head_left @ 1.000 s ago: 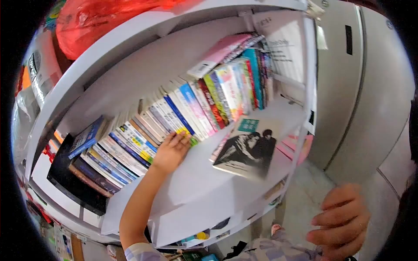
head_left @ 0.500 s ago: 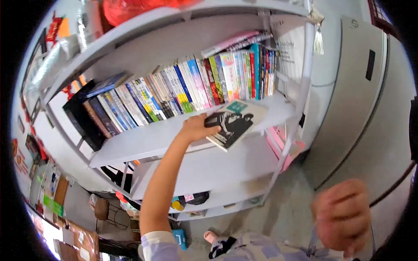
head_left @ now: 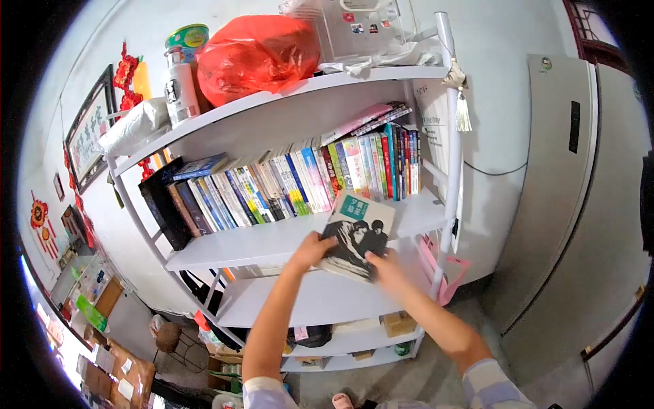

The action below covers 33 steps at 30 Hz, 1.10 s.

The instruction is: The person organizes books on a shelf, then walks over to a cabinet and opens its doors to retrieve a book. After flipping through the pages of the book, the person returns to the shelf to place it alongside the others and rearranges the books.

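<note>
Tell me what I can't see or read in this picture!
Back of the held book: turned away from the head view.
Some fingers of the left hand and right hand: behind that book, head view.
Small print on the shelved books: too small, head view.
Inside of the red bag: its plastic hides it, head view.

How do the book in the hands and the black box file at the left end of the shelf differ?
The book has a pale cover with a black-and-white picture; the black box file looks plain and dark. The book is held in both hands in front of the shelf, while the box file stands on it, leaning against the row.
</note>
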Available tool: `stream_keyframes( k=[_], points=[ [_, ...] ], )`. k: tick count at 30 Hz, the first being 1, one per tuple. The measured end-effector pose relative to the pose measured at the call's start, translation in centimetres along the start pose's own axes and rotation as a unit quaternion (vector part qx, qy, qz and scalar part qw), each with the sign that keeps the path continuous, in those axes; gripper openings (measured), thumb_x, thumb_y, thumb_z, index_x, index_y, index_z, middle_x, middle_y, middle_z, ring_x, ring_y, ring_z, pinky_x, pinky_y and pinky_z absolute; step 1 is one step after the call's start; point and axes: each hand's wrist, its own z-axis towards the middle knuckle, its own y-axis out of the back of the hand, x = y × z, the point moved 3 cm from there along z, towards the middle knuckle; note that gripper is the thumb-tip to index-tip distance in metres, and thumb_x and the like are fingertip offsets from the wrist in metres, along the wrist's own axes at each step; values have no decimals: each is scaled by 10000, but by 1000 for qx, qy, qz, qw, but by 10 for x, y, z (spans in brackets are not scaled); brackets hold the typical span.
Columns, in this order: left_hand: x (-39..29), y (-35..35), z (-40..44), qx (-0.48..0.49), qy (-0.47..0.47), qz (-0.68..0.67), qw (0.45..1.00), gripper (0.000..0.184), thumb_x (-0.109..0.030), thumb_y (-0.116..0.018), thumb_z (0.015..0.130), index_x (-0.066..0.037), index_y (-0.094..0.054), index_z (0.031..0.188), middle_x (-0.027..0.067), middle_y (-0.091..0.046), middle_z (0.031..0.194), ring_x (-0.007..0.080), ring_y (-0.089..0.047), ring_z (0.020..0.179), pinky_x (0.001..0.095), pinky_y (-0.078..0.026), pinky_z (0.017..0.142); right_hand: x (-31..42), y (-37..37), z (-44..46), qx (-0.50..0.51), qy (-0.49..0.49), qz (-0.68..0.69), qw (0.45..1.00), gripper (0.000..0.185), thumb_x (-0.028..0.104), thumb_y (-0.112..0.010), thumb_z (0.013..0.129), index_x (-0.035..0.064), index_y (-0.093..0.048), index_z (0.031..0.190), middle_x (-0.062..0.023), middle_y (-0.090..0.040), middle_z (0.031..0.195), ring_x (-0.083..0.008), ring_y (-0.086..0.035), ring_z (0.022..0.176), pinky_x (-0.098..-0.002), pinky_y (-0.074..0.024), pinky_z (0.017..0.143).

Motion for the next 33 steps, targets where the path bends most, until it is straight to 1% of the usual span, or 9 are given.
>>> stream_keyframes(
  k=[1,5,7,12,18,23,27,31,33],
  points=[
    [-4,-10,-27,-55,37,-67,996,354,-192,-577,786,52,-464,1016,117,-561,849,194,-544,743,318,-444,623,-3,0,-9,-53,22,-14,998,360,144,-652,782,33,-428,1040,-87,-540,1010,-206,-545,912,-362,-472,767],
    [-2,-35,-104,-27,-22,-347,937,418,-84,-484,809,-90,-277,1172,102,-447,1103,203,-492,971,346,-464,759,-12,-5,-42,55,-18,132,990,306,99,-618,788,14,-491,1053,-104,-579,995,-232,-577,884,-389,-486,777],
    [-5,-39,-130,-59,-74,-445,890,468,-4,-512,775,-47,-286,1183,80,-410,1131,149,-403,1027,284,-345,885,-35,-10,-42,56,-53,134,988,300,113,-605,799,4,-507,1061,-111,-589,1003,-246,-586,890,-402,-490,781],
    [-3,-2,-184,-86,-100,-374,918,674,17,-539,762,-46,-204,1344,84,-371,1257,167,-358,1152,289,-300,955,-76,-54,-37,163,-67,190,966,339,121,-589,813,-15,-503,1112,-116,-588,1061,-262,-585,936,-416,-477,833],
    [40,52,-204,-78,-118,-231,963,839,-81,-693,693,-3,-162,1338,113,-365,1230,180,-331,1155,314,-288,973,-83,-130,-46,236,26,43,970,526,128,-601,814,20,-373,1275,-93,-505,1193,-216,-488,1085,-341,-385,932],
    [74,89,-224,-93,-37,-352,931,852,23,-653,649,5,-155,1340,87,-369,1244,161,-340,1148,296,-282,965,-121,-159,-32,271,82,-138,949,680,209,-617,821,18,-238,1351,-86,-376,1307,-182,-377,1174,-304,-308,967],
    [103,117,-220,-157,-81,-310,934,696,47,-622,674,13,-254,1265,112,-397,1229,153,-385,1130,304,-322,940,-105,-209,-30,202,243,-277,907,775,308,-659,776,2,-232,1345,-159,-375,1293,-266,-369,1183,-353,-275,992],
    [97,140,-199,-148,-230,-312,910,631,-16,-614,722,26,-284,1258,130,-493,1149,180,-484,1051,322,-376,905,-83,-256,-48,202,437,-433,762,924,460,-682,705,-10,-209,1343,-235,-316,1303,-378,-293,1217,-436,-230,1011],
    [114,137,-181,-206,-322,-219,898,711,-85,-634,718,33,-248,1304,174,-440,1224,251,-445,1125,366,-340,946,-91,-282,-57,267,396,-445,758,1151,609,-690,591,-12,-105,1362,-285,-86,1380,-438,-131,1267,-536,-133,1014]
  ],
)
